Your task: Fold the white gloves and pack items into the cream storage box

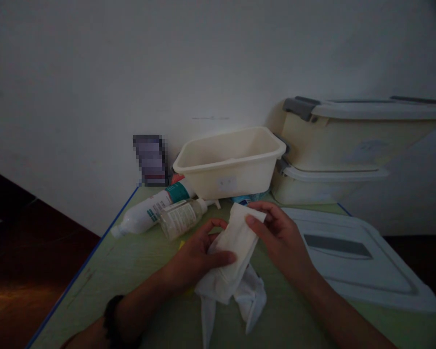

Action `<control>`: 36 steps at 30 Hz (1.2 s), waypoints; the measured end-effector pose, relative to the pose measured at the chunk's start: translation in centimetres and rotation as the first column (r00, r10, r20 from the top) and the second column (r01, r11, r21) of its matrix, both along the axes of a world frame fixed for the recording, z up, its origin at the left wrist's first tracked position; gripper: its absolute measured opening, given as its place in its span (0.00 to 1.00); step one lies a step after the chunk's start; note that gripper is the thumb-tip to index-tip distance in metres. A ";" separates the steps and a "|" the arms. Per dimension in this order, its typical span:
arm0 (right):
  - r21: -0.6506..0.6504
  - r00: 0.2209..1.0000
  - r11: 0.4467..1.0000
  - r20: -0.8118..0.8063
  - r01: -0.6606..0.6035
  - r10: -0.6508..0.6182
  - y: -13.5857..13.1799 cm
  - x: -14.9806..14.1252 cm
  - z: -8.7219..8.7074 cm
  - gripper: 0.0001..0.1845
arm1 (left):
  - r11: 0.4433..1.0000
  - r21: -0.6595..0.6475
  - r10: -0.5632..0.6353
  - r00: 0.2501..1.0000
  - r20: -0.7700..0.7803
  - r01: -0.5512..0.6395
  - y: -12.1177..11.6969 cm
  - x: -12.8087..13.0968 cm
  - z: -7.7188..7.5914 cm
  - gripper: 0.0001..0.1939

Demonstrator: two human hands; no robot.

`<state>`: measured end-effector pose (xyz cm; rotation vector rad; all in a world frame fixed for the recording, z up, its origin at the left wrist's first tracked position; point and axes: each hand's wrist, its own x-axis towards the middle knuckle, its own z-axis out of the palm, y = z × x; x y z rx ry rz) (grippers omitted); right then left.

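Observation:
A white cloth [236, 252] lies partly folded on the green table [131, 271]. My left hand [198, 254] presses on its left side, thumb laid across the fabric and fingers curled over the edge. My right hand [279, 237] pinches the cloth's upper right corner between thumb and fingers. The lower ends of the cloth hang loose toward me.
Two bottles lie on their sides behind the cloth: a white one [148, 211] and a clear one [181, 217]. A cream tub [228, 162] stands behind them. Stacked lidded bins [349, 145] stand at the right, with a loose white lid [352, 257] lying flat beside my right arm.

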<state>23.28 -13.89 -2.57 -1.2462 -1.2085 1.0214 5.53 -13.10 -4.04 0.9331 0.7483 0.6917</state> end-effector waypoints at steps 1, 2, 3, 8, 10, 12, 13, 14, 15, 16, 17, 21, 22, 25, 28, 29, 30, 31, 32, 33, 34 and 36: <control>0.007 1.000 1.000 -0.003 0.006 -0.006 0.0 0.0 0.0 0.16 | 1.000 -0.003 -0.003 1.000 0.003 0.003 0.0 0.0 -0.1 0.23; 0.013 1.000 1.000 -0.006 0.008 -0.008 0.0 0.0 0.0 0.17 | 1.000 -0.011 -0.007 1.000 0.007 0.007 0.0 -0.1 -0.1 0.23; 0.017 1.000 1.000 -0.013 0.005 -0.004 0.1 0.0 -0.1 0.17 | 1.000 -0.020 -0.006 1.000 0.015 0.006 0.0 -0.1 -0.2 0.23; 0.030 0.988 0.996 -0.128 -0.083 0.087 -0.1 -0.1 -0.4 0.18 | 0.999 -0.052 -0.010 0.991 0.132 0.017 0.2 -0.3 -0.2 0.29; 0.048 0.978 0.992 -0.169 -0.119 0.125 -0.2 -0.3 -0.6 0.18 | 0.996 -0.087 -0.010 0.978 0.207 0.029 0.4 -0.4 0.1 0.30; 0.056 0.966 0.986 -0.200 -0.154 0.162 -0.3 -0.5 -0.8 0.17 | 0.991 -0.135 0.015 0.963 0.268 0.023 0.5 -0.4 0.3 0.30; 0.056 0.962 0.984 -0.208 -0.171 0.179 -0.4 -0.6 -0.8 0.16 | 0.988 -0.152 0.027 0.958 0.286 0.017 0.6 -0.4 0.4 0.30; 0.053 0.959 0.981 -0.208 -0.186 0.193 -0.4 -0.7 -0.8 0.15 | 0.987 -0.163 0.035 0.955 0.295 0.014 0.7 -0.4 0.5 0.30; 0.049 0.959 0.980 -0.203 -0.194 0.200 -0.4 -0.7 -0.7 0.15 | 0.986 -0.166 0.036 0.953 0.300 0.015 0.7 -0.4 0.5 0.29; 0.043 0.960 0.979 -0.190 -0.200 0.205 -0.4 -0.7 -0.7 0.16 | 0.986 -0.164 0.033 0.953 0.301 0.018 0.7 -0.4 0.5 0.27; 0.036 0.964 0.979 -0.172 -0.200 0.203 -0.4 -0.7 -0.7 0.16 | 0.987 -0.159 0.026 0.954 0.299 0.023 0.7 -0.4 0.5 0.27; 0.037 0.982 0.986 -0.096 -0.161 0.164 -0.4 -0.5 -0.7 0.16 | 0.989 -0.143 0.008 0.952 0.306 0.037 0.6 -0.3 0.2 0.26; 0.041 0.984 0.987 -0.086 -0.154 0.157 -0.3 -0.5 -0.7 0.17 | 0.989 -0.139 0.003 0.950 0.312 0.043 0.6 -0.3 0.1 0.26; 0.036 0.988 0.990 -0.071 -0.138 0.141 -0.3 -0.4 -0.7 0.17 | 0.990 -0.127 -0.019 0.948 0.319 0.063 0.6 -0.4 0.0 0.26; 0.033 0.991 0.992 -0.053 -0.124 0.126 -0.2 -0.4 -0.8 0.16 | 0.990 -0.116 -0.035 0.951 0.306 0.074 0.7 -0.5 0.0 0.27; 0.036 0.992 0.993 -0.043 -0.116 0.118 -0.2 -0.4 -0.8 0.16 | 0.991 -0.109 -0.042 0.952 0.302 0.078 0.7 -0.5 -0.1 0.27; 0.039 0.993 0.993 -0.032 -0.109 0.111 -0.2 -0.4 -0.9 0.16 | 0.992 -0.100 -0.048 0.952 0.301 0.082 0.7 -0.4 -0.1 0.27; 0.041 0.995 0.994 -0.017 -0.101 0.102 -0.2 -0.4 -1.0 0.17 | 0.992 -0.090 -0.053 0.952 0.302 0.084 0.7 -0.4 -0.1 0.27; 0.045 0.996 0.995 0.006 -0.091 0.091 -0.2 -0.3 -1.0 0.18 | 0.993 -0.083 -0.055 0.952 0.301 0.084 0.6 -0.4 -0.2 0.28; 0.050 0.996 0.996 0.043 -0.077 0.075 -0.2 -0.3 -1.0 0.19 | 0.993 -0.079 -0.056 0.953 0.298 0.083 0.6 -0.4 -0.2 0.28; 0.061 0.994 0.996 0.090 -0.065 0.059 -0.3 -0.2 -1.1 0.20 | 0.994 -0.078 -0.054 0.954 0.295 0.080 0.5 -0.4 -0.2 0.28; 0.091 0.980 0.994 0.193 -0.056 0.038 -0.4 -0.1 -1.1 0.21 | 0.994 -0.074 -0.056 0.957 0.285 0.080 0.5 -0.4 -0.2 0.28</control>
